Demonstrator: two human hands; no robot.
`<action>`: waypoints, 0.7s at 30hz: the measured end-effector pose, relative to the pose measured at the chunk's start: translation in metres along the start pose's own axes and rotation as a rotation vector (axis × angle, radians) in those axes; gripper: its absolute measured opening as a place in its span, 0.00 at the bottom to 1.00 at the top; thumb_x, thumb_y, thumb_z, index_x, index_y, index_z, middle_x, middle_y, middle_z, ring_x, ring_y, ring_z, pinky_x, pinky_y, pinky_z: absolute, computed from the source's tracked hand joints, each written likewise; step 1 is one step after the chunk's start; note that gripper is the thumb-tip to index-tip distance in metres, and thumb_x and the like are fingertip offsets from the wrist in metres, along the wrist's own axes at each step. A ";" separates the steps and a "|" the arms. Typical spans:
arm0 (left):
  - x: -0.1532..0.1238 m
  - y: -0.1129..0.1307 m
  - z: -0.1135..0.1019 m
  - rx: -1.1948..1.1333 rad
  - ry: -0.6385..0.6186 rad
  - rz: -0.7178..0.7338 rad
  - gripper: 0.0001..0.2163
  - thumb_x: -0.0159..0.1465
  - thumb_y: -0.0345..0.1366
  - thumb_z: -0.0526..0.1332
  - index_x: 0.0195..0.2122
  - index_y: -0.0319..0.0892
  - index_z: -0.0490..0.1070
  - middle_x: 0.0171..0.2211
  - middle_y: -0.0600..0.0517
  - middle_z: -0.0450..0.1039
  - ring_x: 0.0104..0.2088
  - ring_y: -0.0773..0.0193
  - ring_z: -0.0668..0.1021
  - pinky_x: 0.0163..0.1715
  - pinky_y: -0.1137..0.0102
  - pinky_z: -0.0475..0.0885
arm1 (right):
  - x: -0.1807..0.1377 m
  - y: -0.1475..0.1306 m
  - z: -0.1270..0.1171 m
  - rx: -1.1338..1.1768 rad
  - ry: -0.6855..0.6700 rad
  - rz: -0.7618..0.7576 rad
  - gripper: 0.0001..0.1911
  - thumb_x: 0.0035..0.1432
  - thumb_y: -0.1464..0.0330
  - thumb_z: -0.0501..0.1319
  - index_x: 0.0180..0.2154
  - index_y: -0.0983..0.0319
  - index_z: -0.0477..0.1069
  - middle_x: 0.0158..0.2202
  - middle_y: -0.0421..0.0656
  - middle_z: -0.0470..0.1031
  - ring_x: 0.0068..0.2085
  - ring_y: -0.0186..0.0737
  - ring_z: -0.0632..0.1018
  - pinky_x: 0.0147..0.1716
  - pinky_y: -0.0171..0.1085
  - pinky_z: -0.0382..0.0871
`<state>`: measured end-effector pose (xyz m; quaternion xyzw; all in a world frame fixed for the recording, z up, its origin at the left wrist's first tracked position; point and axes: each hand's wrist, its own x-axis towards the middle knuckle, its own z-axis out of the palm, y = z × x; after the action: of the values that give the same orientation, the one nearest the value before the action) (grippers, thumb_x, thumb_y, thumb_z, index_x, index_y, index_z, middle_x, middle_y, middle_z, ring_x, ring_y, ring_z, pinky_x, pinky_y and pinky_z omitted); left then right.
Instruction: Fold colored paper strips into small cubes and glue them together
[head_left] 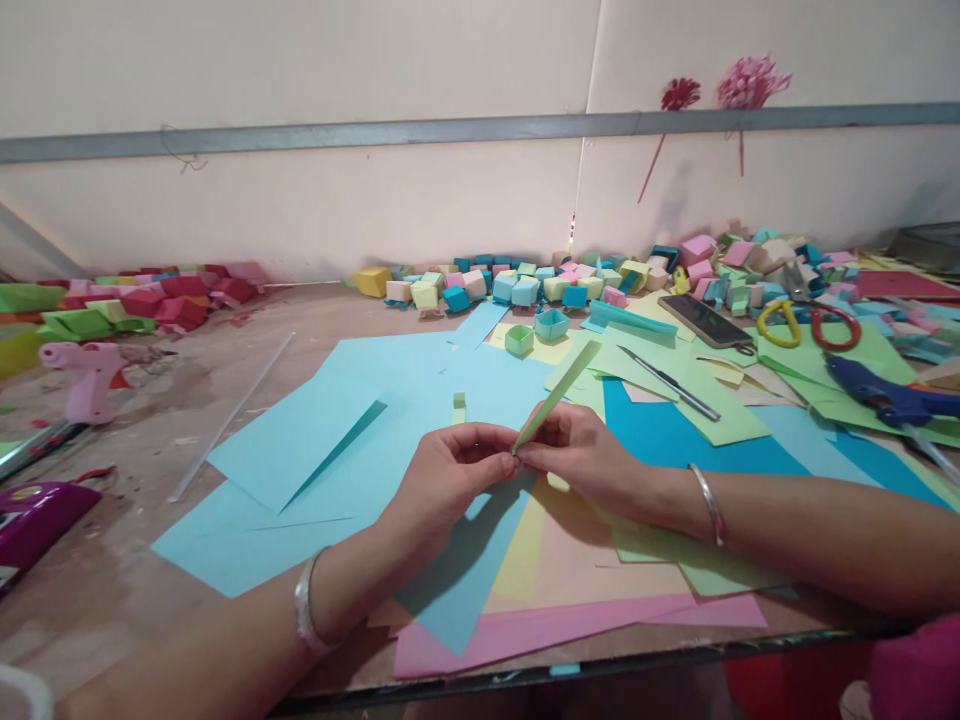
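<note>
A narrow strip of light green paper (559, 392) rises up and to the right from between my hands. My left hand (442, 478) pinches its lower end with closed fingers. My right hand (581, 455) pinches the same end from the other side, fingertips touching the left hand's. Both hands hover over overlapping sheets of light blue paper (330, 430), yellow and pink paper (525, 632). A silver bangle sits on each wrist.
Small folded paper boxes (525, 288) line the back of the table. A pink glue gun (86, 375) lies left, a blue glue gun (889, 397) right. Scissors (806, 322), a phone (707, 320) and a metal blade tool (670, 382) lie on green sheets at right.
</note>
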<state>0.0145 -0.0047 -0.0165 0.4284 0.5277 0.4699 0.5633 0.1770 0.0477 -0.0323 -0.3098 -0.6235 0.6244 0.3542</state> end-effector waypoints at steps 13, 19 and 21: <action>-0.004 0.005 0.005 0.096 0.044 0.052 0.06 0.51 0.33 0.69 0.30 0.39 0.77 0.26 0.51 0.77 0.29 0.65 0.76 0.32 0.71 0.72 | 0.000 0.000 0.001 -0.093 0.052 -0.017 0.14 0.47 0.69 0.69 0.31 0.61 0.64 0.22 0.34 0.68 0.24 0.31 0.70 0.22 0.31 0.60; -0.003 0.003 0.004 0.099 0.032 0.059 0.06 0.52 0.32 0.69 0.29 0.39 0.73 0.26 0.53 0.75 0.28 0.67 0.75 0.30 0.73 0.71 | 0.001 0.001 0.002 -0.108 0.054 -0.002 0.12 0.46 0.75 0.65 0.32 0.60 0.63 0.24 0.35 0.70 0.25 0.32 0.73 0.23 0.32 0.65; -0.002 0.003 0.003 0.076 0.038 0.056 0.08 0.51 0.32 0.69 0.30 0.40 0.71 0.26 0.54 0.74 0.28 0.67 0.76 0.30 0.72 0.71 | 0.001 0.001 0.002 -0.103 0.045 -0.021 0.12 0.46 0.76 0.65 0.31 0.60 0.63 0.24 0.36 0.70 0.26 0.33 0.73 0.24 0.32 0.66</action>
<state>0.0176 -0.0064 -0.0125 0.4551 0.5434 0.4731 0.5233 0.1744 0.0472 -0.0329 -0.3349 -0.6500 0.5805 0.3583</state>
